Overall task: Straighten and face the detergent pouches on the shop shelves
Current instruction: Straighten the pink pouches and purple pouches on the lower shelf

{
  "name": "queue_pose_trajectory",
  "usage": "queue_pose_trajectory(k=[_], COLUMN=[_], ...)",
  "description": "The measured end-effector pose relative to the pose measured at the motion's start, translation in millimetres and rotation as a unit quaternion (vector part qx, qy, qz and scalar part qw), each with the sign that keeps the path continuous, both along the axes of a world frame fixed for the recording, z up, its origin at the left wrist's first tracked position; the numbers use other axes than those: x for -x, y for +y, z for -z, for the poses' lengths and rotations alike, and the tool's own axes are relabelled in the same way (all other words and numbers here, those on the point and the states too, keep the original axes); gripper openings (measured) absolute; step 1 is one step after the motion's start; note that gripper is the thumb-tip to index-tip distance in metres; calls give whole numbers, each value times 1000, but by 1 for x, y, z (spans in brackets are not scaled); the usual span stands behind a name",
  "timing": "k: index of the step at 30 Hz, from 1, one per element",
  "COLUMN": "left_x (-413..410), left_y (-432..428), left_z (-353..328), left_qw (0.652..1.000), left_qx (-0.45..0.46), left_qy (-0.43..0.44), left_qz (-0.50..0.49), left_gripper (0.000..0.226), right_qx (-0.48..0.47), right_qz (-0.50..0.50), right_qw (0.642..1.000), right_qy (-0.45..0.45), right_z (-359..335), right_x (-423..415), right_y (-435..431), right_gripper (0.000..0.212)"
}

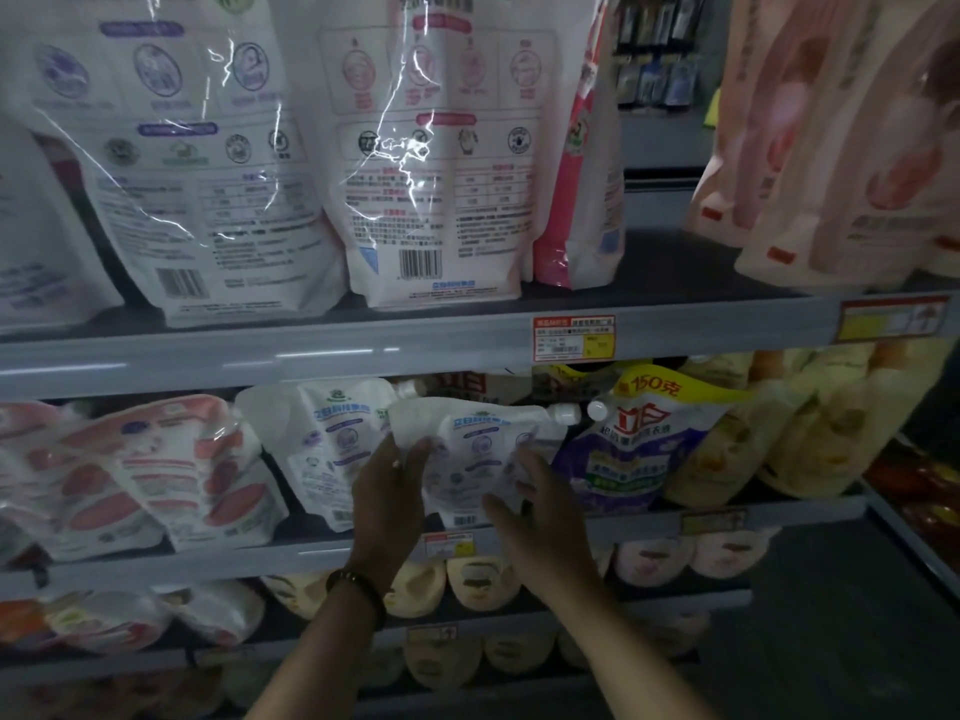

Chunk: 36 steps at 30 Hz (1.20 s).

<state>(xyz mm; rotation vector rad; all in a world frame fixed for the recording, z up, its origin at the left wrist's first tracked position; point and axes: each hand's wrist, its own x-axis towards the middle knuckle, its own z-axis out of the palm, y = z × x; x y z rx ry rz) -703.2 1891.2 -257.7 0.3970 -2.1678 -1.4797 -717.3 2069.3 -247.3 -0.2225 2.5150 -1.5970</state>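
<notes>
- The white spouted pouch [478, 454] stands at the front edge of the middle shelf. It is soft glossy film, crinkled along its top, printed in blue and lilac, with a round white screw cap [563, 413] at its upper right corner.
- The left hand [389, 491] lies against that pouch's left edge, back of the hand to the camera. Its fingers run almost straight up onto the creased film, and I cannot tell whether the thumb pinches behind it.
- The right hand [530, 511] is spread flat and loose over the pouch's lower right front. It is blurred and nothing is clasped in it.
- A dark bead bracelet [358, 589] circles the wrist below the pouch, on the left arm.
- Just left of the pouch a twin white pouch [332, 449] leans back, its corner spout pointing right.
- Further left, shiny pink-and-white pouches [156, 470] lie slumped and tilted.
- Touching the pouch's right side is a purple pouch with a yellow top [639, 449], bulging and rounded. Beyond it stand pale yellow pouches [810, 433].
- Directly beneath the pouch, a small red-and-yellow price tag [449, 544] sits on the grey metal shelf lip [208, 558].
- On the shelf above the pouch, two large flat-bottomed white bags [197, 174] [436, 174] show their printed backs with barcodes. Glare streaks cross their wrinkled film.
- A slim pink bag [576, 200] stands beside them, above and to the right of the pouch.
</notes>
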Motion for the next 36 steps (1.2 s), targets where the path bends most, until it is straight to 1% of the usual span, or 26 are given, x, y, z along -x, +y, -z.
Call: queue_pose_trajectory(k=[4, 8, 10, 12, 14, 16, 18, 21, 24, 27, 30, 32, 34, 35, 36], left_x=[-2, -6, -9, -12, -16, -22, -31, -44, -53, -64, -76, -82, -86, -88, -88], left_y=[5, 11, 12, 13, 16, 20, 24, 30, 37, 41, 42, 42, 43, 44, 44], left_z=[-4, -3, -3, -6, -10, -16, -20, -19, -21, -26, -27, -28, -29, -30, -31], left_qw=[998, 990, 987, 986, 986, 989, 987, 987, 992, 994, 994, 994, 992, 990, 985], left_qx=[-60, -135, -148, -152, -155, -133, -130, -124, -53, 4, 9, 8, 28, 58, 111], left_qy=[18, 42, 52, 54, 56, 64, 84, 96, 105, 104, 94, 87, 88, 97, 107], left_qz=[0, -15, -24, -30, -30, -33, -32, -32, -36, -45, -58, -68, -82, -85, -82], left_gripper=[14, 16, 17, 17, 17, 17, 18, 28, 18, 33, 35, 34, 36, 33, 24], right_qx=[14, 10, 17, 35, 54, 80, 103, 127, 117, 121, 127, 145, 118, 100, 89], right_qz=[-14, -36, -47, -56, -55, -49, -36, -26, -29, -18, 3, 14, 13, 19, 34], right_qw=[1000, 999, 998, 997, 995, 994, 992, 990, 991, 991, 990, 988, 992, 993, 993], right_qy=[-4, 23, 37, 46, 56, 60, 62, 56, 51, 51, 60, 43, 50, 60, 72], right_z=[-5, -6, -8, -9, -9, -10, -14, -20, -25, -33, -41, -51, -57, -57, -60], right_x=[-3, -1, -3, -7, -11, -15, -19, -27, -38, -54, -67, -74, -79, -79, -80], right_y=[4, 10, 10, 8, 4, -1, -5, -11, -18, -29, -36, -39, -44, -47, -49], right_gripper=[76, 75, 74, 81, 96, 104, 104, 102, 88, 70, 49, 31, 47, 51, 49])
